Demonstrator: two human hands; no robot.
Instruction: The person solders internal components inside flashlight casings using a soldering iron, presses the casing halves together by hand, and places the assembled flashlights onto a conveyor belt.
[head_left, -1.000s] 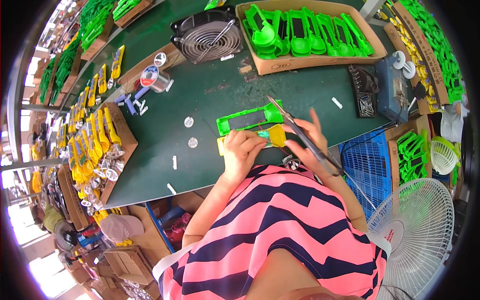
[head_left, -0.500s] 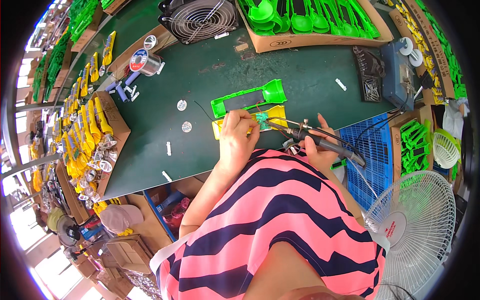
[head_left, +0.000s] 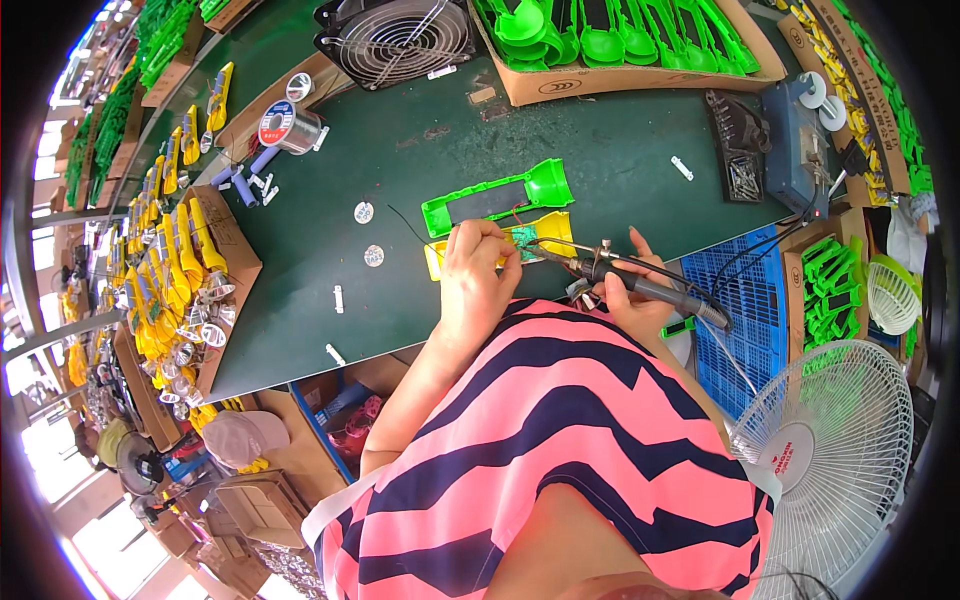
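Left hand (head_left: pixel 474 272) over the left part of a long yellow plastic casing (head_left: pixel 557 229), which lies on the dark green tabletop (head_left: pixel 420 310) close in front of the person; fingers bent and drawn together, their tips partly hidden, so whether they pinch anything cannot be told. A thin dark wire (head_left: pixel 409 222) slants up and leftward from beside this hand. Right hand (head_left: pixel 638 312) closed round a soldering iron (head_left: pixel 682 299) with a thick black handle and slim metal tip, held at a slant; tip directed leftward to the small green circuit board (head_left: pixel 524 238) on the yellow casing, actual contact too fine to confirm. A bright green plastic casing (head_left: pixel 548 186), long and open with one flared end, lies just beyond the yellow one. Left of these: two round whitish discs (head_left: pixel 373 256), apart from each other. Farther left, a spool of silvery wire (head_left: pixel 300 132) near several purple-blue cylinders (head_left: pixel 244 189), and a cardboard tray (head_left: pixel 238 252) of yellow casings with silvery cups. Far side: a black fan with a round metal grille (head_left: pixel 400 45); beside it, a brown cardboard box (head_left: pixel 640 86) filled with green casings.
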